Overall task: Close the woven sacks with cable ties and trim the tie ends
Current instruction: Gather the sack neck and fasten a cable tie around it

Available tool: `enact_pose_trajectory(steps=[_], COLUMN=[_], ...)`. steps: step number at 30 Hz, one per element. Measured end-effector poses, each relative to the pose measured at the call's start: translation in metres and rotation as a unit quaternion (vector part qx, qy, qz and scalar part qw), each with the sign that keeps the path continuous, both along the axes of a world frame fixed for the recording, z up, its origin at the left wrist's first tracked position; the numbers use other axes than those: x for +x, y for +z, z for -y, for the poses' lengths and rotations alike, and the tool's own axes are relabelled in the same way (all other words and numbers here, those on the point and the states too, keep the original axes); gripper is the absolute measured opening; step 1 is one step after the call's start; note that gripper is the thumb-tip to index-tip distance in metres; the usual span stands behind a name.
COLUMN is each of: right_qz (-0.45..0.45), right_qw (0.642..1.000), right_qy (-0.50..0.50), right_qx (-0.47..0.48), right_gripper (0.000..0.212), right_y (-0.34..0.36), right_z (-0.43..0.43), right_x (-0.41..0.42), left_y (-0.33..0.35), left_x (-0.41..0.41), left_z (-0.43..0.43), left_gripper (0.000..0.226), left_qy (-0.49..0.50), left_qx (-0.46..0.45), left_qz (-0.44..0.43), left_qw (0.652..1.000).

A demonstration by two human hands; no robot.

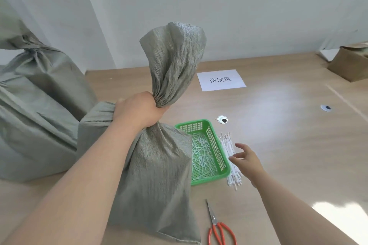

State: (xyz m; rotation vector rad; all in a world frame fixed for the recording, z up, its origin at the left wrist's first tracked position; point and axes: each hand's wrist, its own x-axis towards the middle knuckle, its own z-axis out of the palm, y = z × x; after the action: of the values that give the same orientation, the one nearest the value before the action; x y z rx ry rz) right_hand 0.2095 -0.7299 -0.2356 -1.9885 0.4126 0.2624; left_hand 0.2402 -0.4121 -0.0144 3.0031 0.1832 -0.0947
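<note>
A grey-green woven sack (159,175) stands upright on the table in front of me. My left hand (139,109) grips its gathered neck, and the loose top flares upward above my fist. My right hand (246,160) hovers open, fingers spread, just over a bundle of white cable ties (232,162) lying on the table. It holds nothing. A green plastic basket (216,145) with several cut tie ends sits between the sack and the bundle. Red-handled scissors (218,226) lie near the front edge.
A larger tied sack (37,105) fills the left side of the table. A white paper label (221,80) lies at the back centre. Two round cable grommets (222,119) (326,108) are set in the tabletop. A cardboard box (350,63) stands at the far right.
</note>
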Motion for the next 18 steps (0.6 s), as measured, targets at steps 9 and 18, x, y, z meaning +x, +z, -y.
enact_pose_trajectory(steps=[9, 18], right_qz=[-0.081, -0.108], right_qw=[0.979, 0.962], right_qy=[0.035, 0.035], right_qx=[-0.182, -0.247], right_gripper=[0.043, 0.035], right_y=[-0.068, -0.094], right_z=[0.014, 0.022], right_x=[0.001, 0.015], left_y=[0.001, 0.001], left_x=[0.005, 0.006], left_z=[0.011, 0.019], left_gripper=[0.063, 0.062], left_qy=[0.015, 0.018], left_qx=[0.011, -0.002], left_qz=[-0.005, -0.005], left_qw=[1.0, 1.0])
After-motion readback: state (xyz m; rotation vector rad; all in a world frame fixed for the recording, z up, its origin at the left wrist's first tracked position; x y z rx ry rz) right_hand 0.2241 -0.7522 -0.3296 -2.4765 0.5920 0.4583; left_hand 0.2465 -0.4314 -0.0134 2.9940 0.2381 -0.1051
